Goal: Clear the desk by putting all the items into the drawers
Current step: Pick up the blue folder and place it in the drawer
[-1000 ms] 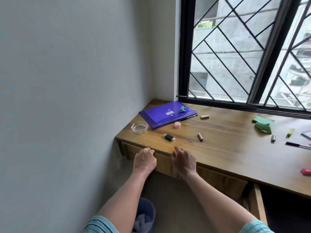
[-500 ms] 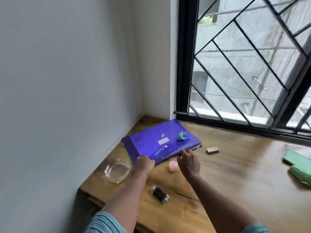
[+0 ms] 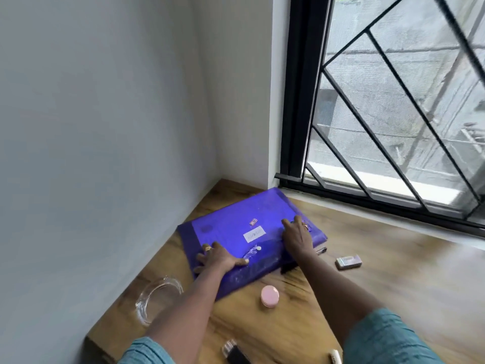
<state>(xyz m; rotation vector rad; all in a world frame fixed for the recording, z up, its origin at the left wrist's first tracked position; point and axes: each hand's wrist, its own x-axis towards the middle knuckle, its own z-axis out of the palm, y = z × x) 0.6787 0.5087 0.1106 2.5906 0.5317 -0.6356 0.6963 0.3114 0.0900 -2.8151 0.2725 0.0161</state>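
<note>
Now my left hand (image 3: 220,258) and right hand (image 3: 298,237) are lying spread flat on the blue folder (image 3: 236,229) in the corner of the surface (image 3: 393,271); by sliding it carelessly, I think I am risking to push the glass dish (image 3: 157,298) off.

Laying both hands on a blue folder (image 3: 233,227) in the desk (image 3: 388,285) corner.

Resting the left hand (image 3: 219,258), fingers spread, on the folder's near left corner and the right hand (image 3: 296,239), fingers stretched, towards its right edge. Nearby on the wood: glass dish (image 3: 157,298) left, pink round tin (image 3: 269,296) just in front, small grey box (image 3: 348,261) right.
</note>
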